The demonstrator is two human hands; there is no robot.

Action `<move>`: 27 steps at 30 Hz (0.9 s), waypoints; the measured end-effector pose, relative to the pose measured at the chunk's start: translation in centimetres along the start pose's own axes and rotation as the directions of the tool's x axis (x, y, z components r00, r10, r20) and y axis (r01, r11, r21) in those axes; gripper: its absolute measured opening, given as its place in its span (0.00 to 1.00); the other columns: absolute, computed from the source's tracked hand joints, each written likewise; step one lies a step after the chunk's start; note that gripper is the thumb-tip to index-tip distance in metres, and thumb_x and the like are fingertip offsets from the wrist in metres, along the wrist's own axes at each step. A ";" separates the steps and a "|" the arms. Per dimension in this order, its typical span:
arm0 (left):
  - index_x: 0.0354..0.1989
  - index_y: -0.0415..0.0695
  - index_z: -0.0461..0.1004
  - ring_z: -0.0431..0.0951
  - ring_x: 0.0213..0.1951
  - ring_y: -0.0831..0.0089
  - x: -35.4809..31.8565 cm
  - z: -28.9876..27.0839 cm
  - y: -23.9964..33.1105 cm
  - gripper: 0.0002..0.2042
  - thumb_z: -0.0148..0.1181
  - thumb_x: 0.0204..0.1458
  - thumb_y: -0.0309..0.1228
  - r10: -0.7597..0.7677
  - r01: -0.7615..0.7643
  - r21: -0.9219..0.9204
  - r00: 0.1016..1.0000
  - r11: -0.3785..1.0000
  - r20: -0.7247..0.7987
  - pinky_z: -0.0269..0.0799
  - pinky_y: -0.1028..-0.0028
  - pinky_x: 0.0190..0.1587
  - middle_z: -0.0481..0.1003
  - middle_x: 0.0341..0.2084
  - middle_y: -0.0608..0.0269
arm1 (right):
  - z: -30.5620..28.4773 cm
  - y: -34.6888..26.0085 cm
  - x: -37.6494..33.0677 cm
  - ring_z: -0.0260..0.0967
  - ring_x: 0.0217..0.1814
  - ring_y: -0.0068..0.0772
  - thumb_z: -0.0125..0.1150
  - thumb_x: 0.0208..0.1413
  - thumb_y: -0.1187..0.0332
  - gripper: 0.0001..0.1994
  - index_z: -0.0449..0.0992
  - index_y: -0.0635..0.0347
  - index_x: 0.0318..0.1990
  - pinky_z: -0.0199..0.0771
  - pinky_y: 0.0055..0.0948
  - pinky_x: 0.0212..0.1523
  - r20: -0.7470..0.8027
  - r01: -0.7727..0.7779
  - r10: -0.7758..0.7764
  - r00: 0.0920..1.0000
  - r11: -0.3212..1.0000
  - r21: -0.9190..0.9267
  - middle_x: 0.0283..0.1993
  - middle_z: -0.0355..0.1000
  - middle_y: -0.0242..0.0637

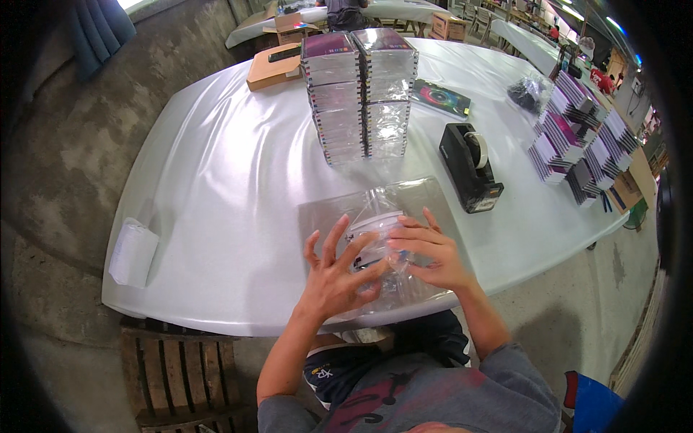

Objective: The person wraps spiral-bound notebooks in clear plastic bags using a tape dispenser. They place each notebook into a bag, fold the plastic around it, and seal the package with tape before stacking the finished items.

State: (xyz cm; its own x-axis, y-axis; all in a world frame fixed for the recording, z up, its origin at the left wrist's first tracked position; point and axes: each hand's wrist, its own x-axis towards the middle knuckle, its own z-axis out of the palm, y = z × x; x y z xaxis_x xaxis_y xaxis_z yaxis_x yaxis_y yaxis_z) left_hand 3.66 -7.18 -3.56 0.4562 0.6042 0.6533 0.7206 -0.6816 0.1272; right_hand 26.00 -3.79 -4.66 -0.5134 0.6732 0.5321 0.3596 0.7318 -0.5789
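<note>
Both my hands work on a small flat item inside a clear plastic bag at the near edge of the white table. My left hand lies over the bag with fingers spread, its fingertips pressing on the plastic. Opposite it, my right hand pinches the bag's right side. The bag rests on a stack of clear flat sleeves spread on the table. How the item looks under the plastic is hard to tell.
Two tall stacks of wrapped cases stand beyond the bag. A black tape dispenser sits to the right. Rows of booklets fill the right end. A cardboard box lies far left, a white pack at the left edge.
</note>
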 end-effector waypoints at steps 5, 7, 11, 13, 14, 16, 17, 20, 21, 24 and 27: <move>0.52 0.52 0.73 0.65 0.59 0.58 0.5 -0.2 -3.4 0.28 0.67 0.36 0.37 -0.092 -0.009 -0.534 0.982 0.846 -0.163 0.60 0.55 0.57 0.69 0.54 0.61 | -0.9 -0.4 0.8 0.55 0.69 0.28 0.67 0.45 0.69 0.21 0.75 0.43 0.50 0.21 0.54 0.71 0.093 0.087 -0.067 0.993 0.969 -0.230 0.54 0.71 0.22; 0.47 0.46 0.77 0.68 0.55 0.61 2.1 -0.1 -4.1 0.21 0.64 0.41 0.33 -0.404 0.392 -0.750 0.897 0.533 0.182 0.62 0.60 0.55 0.69 0.54 0.56 | -0.8 -0.3 0.7 0.55 0.69 0.28 0.67 0.45 0.68 0.20 0.75 0.43 0.49 0.18 0.56 0.70 0.086 0.107 -0.087 0.993 0.956 -0.274 0.54 0.71 0.22; 0.41 0.36 0.79 0.76 0.37 0.76 4.7 1.5 -6.4 0.12 0.56 0.48 0.23 -0.377 0.642 -0.696 0.761 0.322 0.528 0.70 0.76 0.42 0.78 0.37 0.57 | -0.7 -0.7 0.7 0.55 0.69 0.27 0.67 0.45 0.67 0.19 0.75 0.43 0.48 0.15 0.60 0.69 0.081 0.107 -0.086 0.993 0.947 -0.304 0.53 0.71 0.21; 0.38 0.34 0.79 0.77 0.30 0.77 6.0 2.2 -6.6 0.10 0.54 0.49 0.19 -0.357 0.601 -0.755 0.787 0.261 0.503 0.74 0.77 0.37 0.79 0.29 0.58 | -0.7 -0.8 0.8 0.55 0.69 0.27 0.67 0.45 0.66 0.19 0.75 0.43 0.47 0.15 0.61 0.69 0.086 0.099 -0.076 0.993 0.946 -0.308 0.53 0.71 0.21; 0.37 0.34 0.79 0.77 0.31 0.76 6.4 2.1 -6.9 0.09 0.53 0.49 0.18 -0.356 0.596 -0.765 0.789 0.246 0.501 0.75 0.76 0.38 0.79 0.29 0.57 | -0.7 -0.8 0.8 0.55 0.69 0.28 0.67 0.45 0.66 0.18 0.75 0.43 0.47 0.15 0.61 0.68 0.088 0.099 -0.076 0.993 0.946 -0.310 0.53 0.71 0.21; 0.34 0.34 0.79 0.78 0.31 0.75 7.1 1.6 -7.4 0.09 0.52 0.49 0.17 -0.350 0.585 -0.783 0.794 0.213 0.497 0.76 0.75 0.39 0.79 0.29 0.57 | -0.6 -0.9 0.8 0.55 0.69 0.28 0.67 0.45 0.67 0.18 0.75 0.44 0.47 0.15 0.62 0.68 0.086 0.097 -0.074 0.994 0.945 -0.312 0.53 0.71 0.21; 0.32 0.33 0.78 0.79 0.32 0.73 7.2 1.4 -7.6 0.09 0.51 0.48 0.14 -0.391 0.588 -0.776 0.785 0.228 0.480 0.78 0.74 0.39 0.79 0.30 0.56 | -0.6 -1.0 0.8 0.55 0.69 0.28 0.67 0.45 0.67 0.18 0.75 0.44 0.47 0.15 0.62 0.68 0.083 0.096 -0.073 0.994 0.945 -0.313 0.53 0.71 0.21; 0.39 0.33 0.76 0.78 0.36 0.72 7.5 0.1 -7.2 0.10 0.54 0.48 0.15 -0.539 0.519 -0.773 0.794 0.364 0.280 0.76 0.75 0.41 0.78 0.38 0.55 | -0.5 -0.9 0.7 0.54 0.69 0.28 0.66 0.45 0.68 0.18 0.75 0.44 0.47 0.16 0.61 0.68 0.077 0.090 -0.069 0.995 0.941 -0.326 0.53 0.71 0.22; 0.49 0.35 0.71 0.77 0.41 0.72 7.3 -0.3 -7.0 0.18 0.59 0.48 0.19 -0.551 0.499 -0.755 0.805 0.426 0.221 0.74 0.75 0.44 0.75 0.46 0.55 | -0.5 -0.9 0.6 0.54 0.69 0.28 0.66 0.45 0.68 0.18 0.75 0.44 0.47 0.16 0.61 0.68 0.075 0.088 -0.067 0.995 0.939 -0.332 0.53 0.70 0.22; 0.56 0.38 0.66 0.76 0.43 0.72 6.1 -1.6 -6.2 0.25 0.62 0.47 0.24 -0.373 0.510 -0.841 0.827 0.183 0.420 0.71 0.74 0.47 0.73 0.48 0.57 | -0.2 -0.9 0.6 0.54 0.69 0.28 0.66 0.45 0.69 0.18 0.75 0.44 0.47 0.17 0.61 0.68 0.066 0.056 -0.039 0.997 0.955 -0.290 0.53 0.70 0.22; 0.59 0.41 0.65 0.74 0.39 0.77 4.9 0.1 -7.2 0.27 0.62 0.48 0.25 -0.226 0.633 -0.735 0.774 0.243 0.592 0.70 0.76 0.42 0.75 0.43 0.61 | -0.1 -1.2 0.7 0.54 0.69 0.29 0.67 0.43 0.70 0.20 0.74 0.45 0.47 0.17 0.61 0.68 0.070 0.051 -0.035 0.997 0.965 -0.256 0.53 0.69 0.23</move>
State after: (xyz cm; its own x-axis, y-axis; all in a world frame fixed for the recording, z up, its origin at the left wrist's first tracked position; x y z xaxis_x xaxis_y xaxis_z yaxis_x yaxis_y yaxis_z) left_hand 0.75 0.76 -1.33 0.4995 0.8656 0.0348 0.0807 -0.0865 0.9930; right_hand 25.25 -4.14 -3.53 -0.5786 0.6384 0.5076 0.5201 0.7682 -0.3734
